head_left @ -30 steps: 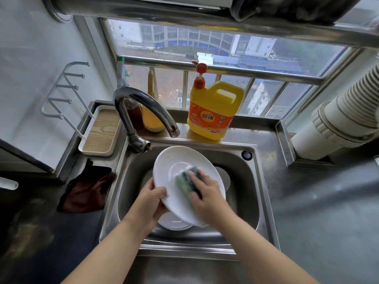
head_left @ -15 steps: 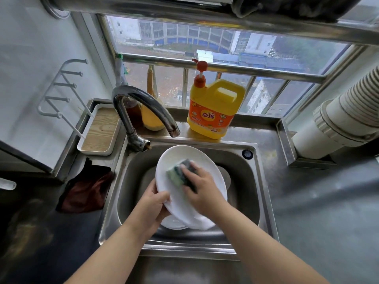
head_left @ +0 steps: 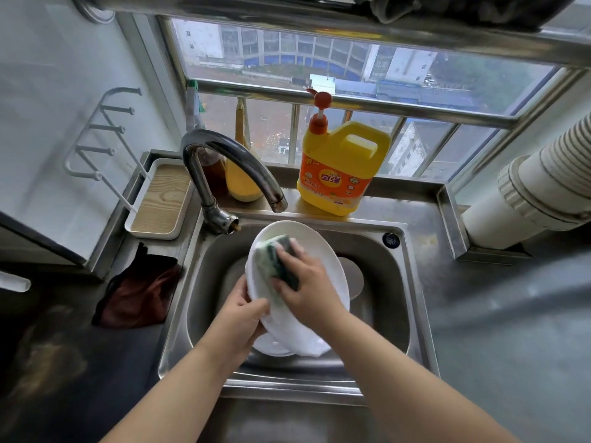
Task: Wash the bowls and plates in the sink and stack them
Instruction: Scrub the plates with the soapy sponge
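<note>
Two bare forearms are seen reaching from the near edge over the stainless steel sink point(head_left: 412, 302), which is set into a dark desk point(head_left: 511, 330). One white oval plate point(head_left: 323, 251) is held tilted above the basin. Its near left rim is gripped by the left hand point(head_left: 238, 321), thumb on the face and fingers curled behind. One sponge point(head_left: 281, 260), green with a dark scouring side, is pressed against the upper left part of the plate's face by the right hand point(head_left: 308, 289), whose fingers are curled over it.

Under the raised plate, two more white dishes are partly seen in the basin: one plate edge point(head_left: 271, 346) at the near side and one rounded piece point(head_left: 351, 276) to the right. Whether either is a bowl or a plate cannot be told. One round overflow hole point(head_left: 390, 239) is set in the far right corner of the sink.

On the desk left of the sink one dark red cloth point(head_left: 137, 292) lies crumpled. Beyond it one white tray with a wood-grain bottom point(head_left: 160, 203) is placed, and a white wire rack point(head_left: 99, 139) with four prongs is fixed to the wall above it.

One curved metal faucet point(head_left: 230, 161) rises at the far left corner of the sink, with its spout above the plate's far rim. Behind it two bottles stand side by side, one brown point(head_left: 212, 174) and one yellow point(head_left: 243, 183). One yellow dish-soap jug with a red pump point(head_left: 339, 167) stands on the ledge at the barred window point(head_left: 319, 59). One white ribbed duct point(head_left: 543, 180) is seen at far right.
</note>
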Demonstrator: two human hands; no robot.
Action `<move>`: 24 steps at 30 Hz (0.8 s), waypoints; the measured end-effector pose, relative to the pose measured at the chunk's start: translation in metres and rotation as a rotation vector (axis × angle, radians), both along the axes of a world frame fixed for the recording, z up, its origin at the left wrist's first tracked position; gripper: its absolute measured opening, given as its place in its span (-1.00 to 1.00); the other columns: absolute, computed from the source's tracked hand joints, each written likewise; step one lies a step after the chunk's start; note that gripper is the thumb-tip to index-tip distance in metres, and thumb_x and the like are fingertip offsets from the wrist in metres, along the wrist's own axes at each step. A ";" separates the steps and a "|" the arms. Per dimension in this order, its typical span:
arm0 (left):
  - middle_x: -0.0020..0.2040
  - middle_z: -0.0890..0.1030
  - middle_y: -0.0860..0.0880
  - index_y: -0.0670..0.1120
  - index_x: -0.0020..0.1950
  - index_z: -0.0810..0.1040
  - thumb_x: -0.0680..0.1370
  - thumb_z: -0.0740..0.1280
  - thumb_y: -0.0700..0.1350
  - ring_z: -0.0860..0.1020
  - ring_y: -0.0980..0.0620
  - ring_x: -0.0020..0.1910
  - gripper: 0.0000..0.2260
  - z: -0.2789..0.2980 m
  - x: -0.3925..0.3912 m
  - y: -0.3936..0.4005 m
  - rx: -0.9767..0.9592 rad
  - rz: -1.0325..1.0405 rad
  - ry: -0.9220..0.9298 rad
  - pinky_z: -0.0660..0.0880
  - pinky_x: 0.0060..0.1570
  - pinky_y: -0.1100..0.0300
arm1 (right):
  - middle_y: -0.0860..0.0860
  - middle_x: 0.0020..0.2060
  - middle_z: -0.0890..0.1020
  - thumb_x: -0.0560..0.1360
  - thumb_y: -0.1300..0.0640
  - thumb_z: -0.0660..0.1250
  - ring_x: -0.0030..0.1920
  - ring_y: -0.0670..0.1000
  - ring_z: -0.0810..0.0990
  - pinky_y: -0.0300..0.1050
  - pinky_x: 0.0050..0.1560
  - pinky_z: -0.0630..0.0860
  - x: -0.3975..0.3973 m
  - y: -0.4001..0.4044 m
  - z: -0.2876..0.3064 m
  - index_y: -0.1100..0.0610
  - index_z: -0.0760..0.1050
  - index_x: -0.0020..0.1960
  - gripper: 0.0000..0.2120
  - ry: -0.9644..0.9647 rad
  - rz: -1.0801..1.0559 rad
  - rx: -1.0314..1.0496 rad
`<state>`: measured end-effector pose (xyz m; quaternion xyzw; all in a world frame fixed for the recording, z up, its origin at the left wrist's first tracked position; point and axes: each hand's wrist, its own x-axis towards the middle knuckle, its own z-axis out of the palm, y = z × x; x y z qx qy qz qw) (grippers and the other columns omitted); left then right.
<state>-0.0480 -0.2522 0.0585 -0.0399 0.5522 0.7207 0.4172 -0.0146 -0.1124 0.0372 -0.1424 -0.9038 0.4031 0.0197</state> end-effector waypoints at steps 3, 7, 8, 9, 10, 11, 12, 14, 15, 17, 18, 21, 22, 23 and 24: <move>-0.11 0.69 -0.06 0.00 0.22 0.49 0.42 0.21 -0.44 0.66 0.01 -0.13 -0.52 -0.002 -0.001 -0.004 -0.014 0.032 -0.010 0.60 -0.23 0.19 | -0.03 0.51 0.18 0.52 0.13 0.33 0.36 0.05 0.23 -0.19 0.39 0.09 -0.003 0.001 -0.002 -0.08 0.25 0.47 -0.44 0.024 0.022 0.054; 0.03 0.61 -0.08 0.04 0.24 0.45 0.41 0.25 -0.42 0.60 -0.07 -0.01 -0.49 0.000 -0.003 -0.009 -0.044 0.079 -0.032 0.59 -0.24 0.16 | -0.02 0.53 0.10 0.57 0.09 0.24 0.42 0.13 0.16 -0.04 0.44 0.08 0.005 0.048 -0.017 -0.09 0.21 0.50 -0.47 -0.235 -0.147 0.227; 0.09 0.57 -0.10 0.05 0.24 0.44 0.46 0.19 -0.45 0.57 -0.11 0.05 -0.49 -0.002 -0.005 -0.009 -0.044 0.110 -0.046 0.59 -0.24 0.16 | -0.02 0.54 0.09 0.57 0.08 0.21 0.41 0.15 0.16 0.00 0.44 0.10 0.011 0.056 -0.021 -0.10 0.19 0.50 -0.48 -0.325 -0.156 0.285; 0.13 0.55 -0.12 0.06 0.24 0.44 0.47 0.14 -0.47 0.55 -0.14 0.09 -0.48 -0.004 -0.008 -0.009 -0.042 0.146 -0.060 0.58 -0.24 0.14 | -0.01 0.54 0.08 0.58 0.07 0.19 0.41 0.16 0.16 0.02 0.44 0.12 0.018 0.061 -0.023 -0.10 0.17 0.51 -0.47 -0.400 -0.156 0.321; 0.16 0.54 -0.14 0.06 0.24 0.44 0.47 0.11 -0.48 0.53 -0.16 0.12 -0.47 -0.006 -0.012 -0.010 -0.039 0.186 -0.076 0.58 -0.23 0.11 | 0.00 0.54 0.09 0.57 0.07 0.18 0.41 0.18 0.17 0.02 0.43 0.14 0.024 0.062 -0.025 -0.09 0.16 0.52 -0.47 -0.455 -0.159 0.314; 0.19 0.53 -0.16 0.05 0.26 0.44 0.46 0.10 -0.49 0.53 -0.19 0.13 -0.45 -0.008 -0.015 -0.010 -0.037 0.230 -0.091 0.57 -0.22 0.08 | 0.02 0.53 0.11 0.57 0.05 0.17 0.41 0.19 0.18 0.02 0.42 0.17 0.031 0.060 -0.026 -0.07 0.15 0.52 -0.46 -0.494 -0.165 0.274; 0.20 0.53 -0.17 0.04 0.29 0.42 0.44 0.10 -0.50 0.52 -0.20 0.13 -0.42 -0.010 -0.019 -0.012 -0.034 0.275 -0.106 0.56 -0.22 0.04 | 0.02 0.53 0.14 0.56 0.04 0.18 0.40 0.20 0.20 0.01 0.41 0.20 0.037 0.056 -0.025 -0.06 0.15 0.52 -0.45 -0.511 -0.169 0.221; 0.18 0.53 -0.17 0.04 0.29 0.41 0.43 0.08 -0.50 0.52 -0.19 0.11 -0.41 -0.012 -0.024 -0.014 -0.013 0.336 -0.127 0.54 -0.18 0.00 | 0.01 0.51 0.20 0.55 0.01 0.21 0.38 0.17 0.24 -0.03 0.40 0.21 0.049 0.045 -0.020 -0.04 0.19 0.51 -0.45 -0.477 -0.164 0.132; 0.16 0.54 -0.16 0.06 0.27 0.42 0.44 0.07 -0.50 0.52 -0.19 0.11 -0.42 -0.012 -0.026 -0.014 0.001 0.353 -0.134 0.54 -0.16 0.00 | 0.00 0.50 0.21 0.54 0.02 0.22 0.38 0.14 0.24 -0.06 0.41 0.19 0.055 0.037 -0.016 -0.04 0.21 0.50 -0.46 -0.431 -0.157 0.094; 0.16 0.55 -0.16 0.07 0.24 0.44 0.44 0.07 -0.49 0.53 -0.18 0.12 -0.43 -0.014 -0.027 -0.011 0.021 0.375 -0.151 0.55 -0.16 -0.01 | -0.01 0.49 0.22 0.53 0.04 0.25 0.39 0.07 0.20 -0.16 0.41 0.13 0.065 0.019 -0.009 -0.05 0.26 0.48 -0.47 -0.314 -0.138 0.043; 0.17 0.55 -0.16 0.08 0.22 0.46 0.44 0.07 -0.49 0.53 -0.19 0.13 -0.44 -0.015 -0.028 -0.009 0.029 0.389 -0.164 0.55 -0.16 -0.01 | -0.01 0.49 0.22 0.53 0.06 0.27 0.39 0.04 0.19 -0.22 0.39 0.10 0.070 0.010 -0.006 -0.06 0.28 0.47 -0.48 -0.246 -0.122 0.041; 0.19 0.54 -0.17 0.08 0.24 0.45 0.46 0.08 -0.46 0.53 -0.20 0.14 -0.46 -0.020 -0.028 -0.008 0.047 0.413 -0.211 0.55 -0.15 -0.06 | -0.04 0.48 0.24 0.50 0.07 0.33 0.40 0.00 0.19 -0.30 0.37 0.06 0.079 0.000 -0.004 -0.08 0.32 0.44 -0.47 -0.112 -0.095 0.055; 0.20 0.54 -0.17 0.06 0.29 0.43 0.47 0.09 -0.44 0.53 -0.20 0.15 -0.46 -0.021 -0.028 -0.009 0.048 0.402 -0.221 0.57 -0.16 -0.06 | -0.05 0.47 0.25 0.49 0.07 0.35 0.40 0.00 0.20 -0.28 0.38 0.09 0.081 0.004 -0.006 -0.09 0.32 0.44 -0.46 -0.109 -0.102 0.057; 0.23 0.54 -0.17 0.03 0.35 0.40 0.48 0.09 -0.43 0.53 -0.21 0.17 -0.46 -0.022 -0.029 -0.012 0.051 0.385 -0.231 0.59 -0.18 -0.04 | -0.03 0.47 0.26 0.48 0.07 0.36 0.40 0.01 0.23 -0.24 0.40 0.12 0.082 0.010 -0.007 -0.09 0.32 0.44 -0.45 -0.117 -0.127 0.066; 0.25 0.53 -0.19 0.01 0.40 0.38 0.49 0.10 -0.41 0.52 -0.22 0.18 -0.46 -0.022 -0.030 -0.014 0.056 0.369 -0.247 0.61 -0.20 -0.03 | 0.00 0.46 0.29 0.47 0.08 0.37 0.39 0.04 0.27 -0.19 0.41 0.16 0.085 0.019 -0.008 -0.08 0.32 0.44 -0.44 -0.135 -0.173 0.076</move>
